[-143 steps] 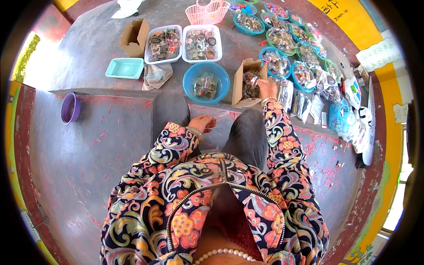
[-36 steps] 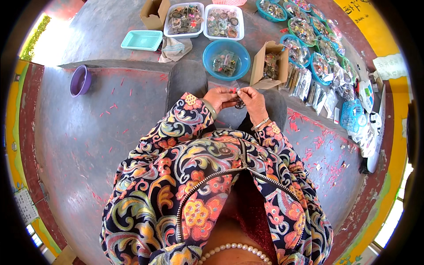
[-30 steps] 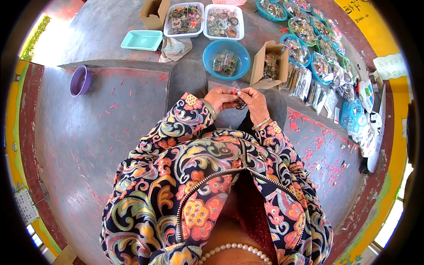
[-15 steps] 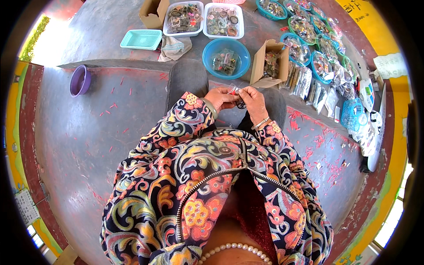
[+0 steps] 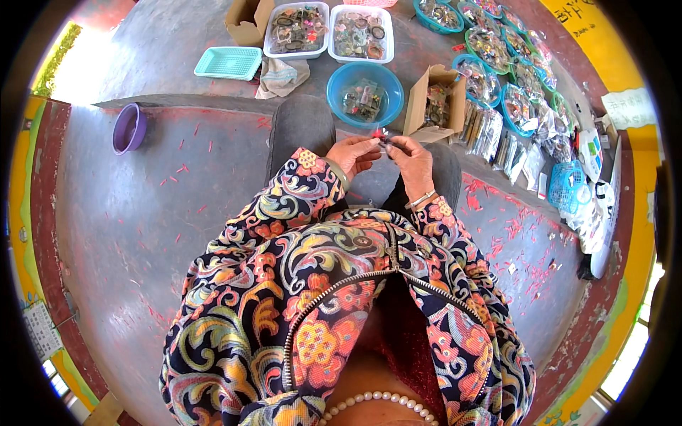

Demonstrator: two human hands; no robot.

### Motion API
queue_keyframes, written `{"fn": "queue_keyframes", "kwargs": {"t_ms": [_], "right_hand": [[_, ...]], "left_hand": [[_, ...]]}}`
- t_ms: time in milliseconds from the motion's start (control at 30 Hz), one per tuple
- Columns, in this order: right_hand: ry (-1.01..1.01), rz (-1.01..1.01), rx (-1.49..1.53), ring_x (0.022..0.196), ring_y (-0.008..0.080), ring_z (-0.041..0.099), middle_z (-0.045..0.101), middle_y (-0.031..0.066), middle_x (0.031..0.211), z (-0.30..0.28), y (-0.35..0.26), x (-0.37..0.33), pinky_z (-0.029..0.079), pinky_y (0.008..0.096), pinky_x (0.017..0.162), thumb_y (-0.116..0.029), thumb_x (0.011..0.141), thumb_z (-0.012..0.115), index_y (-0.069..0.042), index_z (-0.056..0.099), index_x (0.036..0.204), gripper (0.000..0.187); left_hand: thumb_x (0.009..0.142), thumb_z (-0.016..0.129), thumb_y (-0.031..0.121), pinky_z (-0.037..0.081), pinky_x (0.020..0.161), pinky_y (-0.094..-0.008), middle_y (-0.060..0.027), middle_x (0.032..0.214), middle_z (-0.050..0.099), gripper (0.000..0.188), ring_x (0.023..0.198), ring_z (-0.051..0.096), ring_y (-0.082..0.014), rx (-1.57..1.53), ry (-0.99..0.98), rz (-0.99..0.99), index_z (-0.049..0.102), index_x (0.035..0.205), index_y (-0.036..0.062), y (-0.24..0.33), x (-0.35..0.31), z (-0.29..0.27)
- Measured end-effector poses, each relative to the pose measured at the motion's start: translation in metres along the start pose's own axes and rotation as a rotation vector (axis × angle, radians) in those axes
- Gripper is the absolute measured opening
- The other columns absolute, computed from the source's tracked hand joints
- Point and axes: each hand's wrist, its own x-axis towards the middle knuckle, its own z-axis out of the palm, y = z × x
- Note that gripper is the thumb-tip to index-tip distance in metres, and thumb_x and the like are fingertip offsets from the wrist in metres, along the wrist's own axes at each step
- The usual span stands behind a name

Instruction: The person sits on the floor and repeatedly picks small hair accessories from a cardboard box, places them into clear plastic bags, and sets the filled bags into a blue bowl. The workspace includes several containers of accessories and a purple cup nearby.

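Above my knees, my two hands meet around a small red and dark piece point(image 5: 381, 134) with a bit of clear or whitish plastic about it; its kind is too small to make out. My left hand point(image 5: 353, 153) pinches at its left side with thumb and forefinger. From the right, my right hand point(image 5: 413, 165) grips its dark part between thumb and fingertips. Just beyond the hands, a blue basin point(image 5: 389, 117) holds several small clear bags of trinkets. Beside it stands an open cardboard box point(image 5: 418, 106) with similar small packets inside.
Two white tubs point(image 5: 326, 34) of small goods stand ahead, by a turquoise basket point(image 5: 229, 62) and a cloth point(image 5: 283, 77). A purple basin point(image 5: 129, 129) sits left. Several filled baskets point(image 5: 486, 48) and plastic-wrapped bundles point(image 5: 484, 135) line the right. Red scraps point(image 5: 522, 227) litter the floor.
The small piece has shifted slightly within my fingers, its red part now at the top. My right hand has turned and lowered a little; the left fingers have spread somewhat.
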Motion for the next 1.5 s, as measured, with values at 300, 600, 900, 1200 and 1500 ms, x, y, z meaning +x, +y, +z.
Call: {"fn": "queue_keyframes", "kwargs": {"t_ms": [300, 600, 900, 1200, 1500], "right_hand": [[-0.005, -0.889, -0.884, 0.083, 0.0254, 0.051, 0.053, 0.0055, 0.091, -0.003, -0.028, -0.008, 0.04, 0.0348, 0.069, -0.004, 0.063, 0.055, -0.013, 0.058, 0.092, 0.03], [0.023, -0.068, -0.027, 0.082, 0.0169, 0.053, 0.056, 0.0029, 0.091, -0.009, -0.005, -0.002, 0.04, 0.0263, 0.066, -0.011, 0.071, 0.053, -0.008, 0.053, 0.101, 0.03], [-0.155, 0.411, 0.431, 0.062, 0.0084, 0.056, 0.059, -0.0008, 0.072, -0.006, 0.003, -0.007, 0.037, 0.0197, 0.055, -0.021, 0.077, 0.058, -0.008, 0.058, 0.085, 0.016], [-0.112, 0.327, 0.282, 0.058, 0.0074, 0.055, 0.06, 0.0007, 0.067, -0.002, 0.0, -0.009, 0.036, 0.0186, 0.052, -0.014, 0.076, 0.058, -0.005, 0.059, 0.078, 0.01], [-0.078, 0.293, 0.316, 0.058, 0.009, 0.056, 0.06, 0.0018, 0.067, -0.001, -0.001, -0.009, 0.037, 0.0198, 0.053, -0.013, 0.075, 0.058, -0.003, 0.059, 0.078, 0.011]], "left_hand": [[0.083, 0.049, 0.025, 0.042, 0.058, -0.0179, -0.0072, 0.093, 0.058, 0.028, 0.087, 0.057, -0.0175, -0.168, -0.175, 0.01, 0.053, 0.099, 0.0021, 0.007, -0.003, 0.0], [0.084, 0.048, 0.015, 0.046, 0.056, -0.0178, -0.0056, 0.09, 0.058, 0.02, 0.078, 0.057, -0.0149, -0.251, -0.045, 0.096, 0.053, 0.098, 0.0014, 0.001, 0.006, -0.007], [0.082, 0.051, 0.015, 0.043, 0.055, -0.0185, -0.0055, 0.087, 0.06, 0.02, 0.077, 0.058, -0.0136, -0.18, -0.079, 0.121, 0.054, 0.097, 0.002, -0.002, 0.007, -0.008], [0.082, 0.05, 0.018, 0.039, 0.052, -0.0185, -0.005, 0.088, 0.06, 0.024, 0.075, 0.057, -0.0121, -0.009, 0.059, 0.183, 0.054, 0.099, 0.0011, -0.003, 0.007, -0.007], [0.079, 0.056, 0.026, 0.036, 0.053, -0.0198, -0.0028, 0.083, 0.059, 0.027, 0.076, 0.055, -0.0101, 0.008, 0.027, 0.107, 0.055, 0.095, 0.0044, 0.004, 0.002, -0.002]]}}
